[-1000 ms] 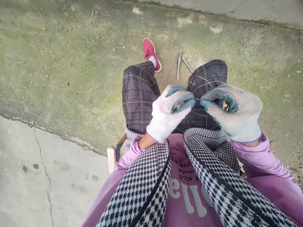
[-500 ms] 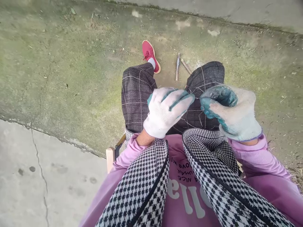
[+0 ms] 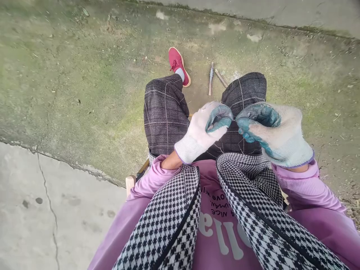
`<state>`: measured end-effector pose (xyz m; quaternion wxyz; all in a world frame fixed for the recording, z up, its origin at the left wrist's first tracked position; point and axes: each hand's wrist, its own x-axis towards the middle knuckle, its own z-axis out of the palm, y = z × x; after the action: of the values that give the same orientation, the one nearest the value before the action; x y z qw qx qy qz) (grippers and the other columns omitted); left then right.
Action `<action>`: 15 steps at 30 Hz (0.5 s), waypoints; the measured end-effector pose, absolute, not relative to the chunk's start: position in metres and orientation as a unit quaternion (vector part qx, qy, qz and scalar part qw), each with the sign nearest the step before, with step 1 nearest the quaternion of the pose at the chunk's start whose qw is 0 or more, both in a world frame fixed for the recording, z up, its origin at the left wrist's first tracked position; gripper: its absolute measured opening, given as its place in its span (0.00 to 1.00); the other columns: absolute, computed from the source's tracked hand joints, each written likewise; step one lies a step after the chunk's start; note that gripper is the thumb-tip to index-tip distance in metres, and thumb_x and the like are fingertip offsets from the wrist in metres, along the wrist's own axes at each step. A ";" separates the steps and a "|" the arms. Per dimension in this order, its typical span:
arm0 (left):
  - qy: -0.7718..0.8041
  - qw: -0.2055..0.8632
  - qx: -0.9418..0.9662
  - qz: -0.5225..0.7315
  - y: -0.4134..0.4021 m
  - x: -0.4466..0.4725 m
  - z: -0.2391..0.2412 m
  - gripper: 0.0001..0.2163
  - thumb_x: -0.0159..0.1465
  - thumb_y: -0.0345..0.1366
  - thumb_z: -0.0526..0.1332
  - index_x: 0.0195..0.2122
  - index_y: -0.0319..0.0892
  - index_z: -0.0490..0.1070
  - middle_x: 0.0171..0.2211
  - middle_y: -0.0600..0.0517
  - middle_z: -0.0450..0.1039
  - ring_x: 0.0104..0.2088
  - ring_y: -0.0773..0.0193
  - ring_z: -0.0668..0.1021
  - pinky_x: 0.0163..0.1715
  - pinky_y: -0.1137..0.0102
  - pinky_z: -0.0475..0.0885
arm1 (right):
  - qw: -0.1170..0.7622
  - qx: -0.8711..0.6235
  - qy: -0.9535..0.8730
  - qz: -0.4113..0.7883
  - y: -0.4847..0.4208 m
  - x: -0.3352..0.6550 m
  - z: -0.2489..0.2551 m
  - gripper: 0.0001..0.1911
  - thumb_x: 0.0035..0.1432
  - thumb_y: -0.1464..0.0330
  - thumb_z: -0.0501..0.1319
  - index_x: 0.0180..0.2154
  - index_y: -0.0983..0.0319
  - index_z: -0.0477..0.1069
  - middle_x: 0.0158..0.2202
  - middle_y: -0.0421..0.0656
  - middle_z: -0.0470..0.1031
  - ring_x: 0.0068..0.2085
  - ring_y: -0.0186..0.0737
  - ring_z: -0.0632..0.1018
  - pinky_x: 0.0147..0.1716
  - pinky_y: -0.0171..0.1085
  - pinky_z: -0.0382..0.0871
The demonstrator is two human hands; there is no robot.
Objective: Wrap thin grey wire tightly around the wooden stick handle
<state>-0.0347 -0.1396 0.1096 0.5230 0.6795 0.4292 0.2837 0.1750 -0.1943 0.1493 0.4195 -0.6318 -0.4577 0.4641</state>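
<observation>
Both of my hands wear white work gloves with blue-green coated palms and fingers. Over my lap, my left hand point(image 3: 200, 131) is closed in a pinch, thumb against fingertips. Opposite it, my right hand point(image 3: 277, 133) is curled shut, its fingertips almost meeting those of the left. A thin pale strand point(image 3: 234, 120) runs across the small gap between them, gripped at both sides. Whether it is thread or fine wire I cannot tell. Faint loose lengths of it hang over the dark checked trousers point(image 3: 165, 112). What lies inside the curled fingers is hidden.
On the mossy concrete ground lie a short stick point(image 3: 210, 79) with a greyish wrapped middle and a second plain stick point(image 3: 221, 78). A red shoe point(image 3: 176, 62) rests left of them. A pale wooden chair part point(image 3: 130, 183) shows beside my left hip.
My left hand has turned from back-up to thumb side up, and its fingertips have come closer to my right hand. The right hand has hardly moved.
</observation>
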 end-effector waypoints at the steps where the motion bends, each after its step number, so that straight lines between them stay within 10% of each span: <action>1: 0.429 0.578 0.636 0.278 -0.141 -0.034 0.112 0.10 0.69 0.44 0.69 0.44 0.44 0.82 0.41 0.47 0.83 0.46 0.53 0.85 0.53 0.58 0.83 | 0.417 -0.628 -0.469 0.460 -0.195 0.177 0.147 0.03 0.59 0.72 0.75 0.36 0.58 0.88 0.29 0.37 0.83 0.25 0.33 0.76 0.28 0.35 0.76; 8: 0.348 0.838 0.388 0.160 -0.146 -0.022 0.101 0.25 0.69 0.61 0.67 0.26 0.49 0.64 0.22 0.54 0.63 0.22 0.62 0.72 0.26 0.59 0.80 | 0.408 -0.601 -0.558 0.402 -0.196 0.181 0.147 0.05 0.61 0.70 0.77 0.39 0.54 0.89 0.37 0.37 0.88 0.38 0.40 0.87 0.44 0.40 0.82; 15: 0.365 0.807 0.404 0.228 -0.151 -0.024 0.111 0.18 0.64 0.55 0.75 0.38 0.46 0.77 0.31 0.52 0.78 0.33 0.60 0.82 0.40 0.61 0.84 | 0.397 -0.631 -0.551 0.374 -0.198 0.180 0.145 0.04 0.60 0.69 0.76 0.38 0.56 0.88 0.36 0.39 0.87 0.37 0.42 0.86 0.40 0.40 0.84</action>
<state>-0.0241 -0.1511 0.1108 0.8073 0.4040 0.3649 0.2279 0.1796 -0.1978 0.1448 0.3972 -0.6314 -0.5507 0.3745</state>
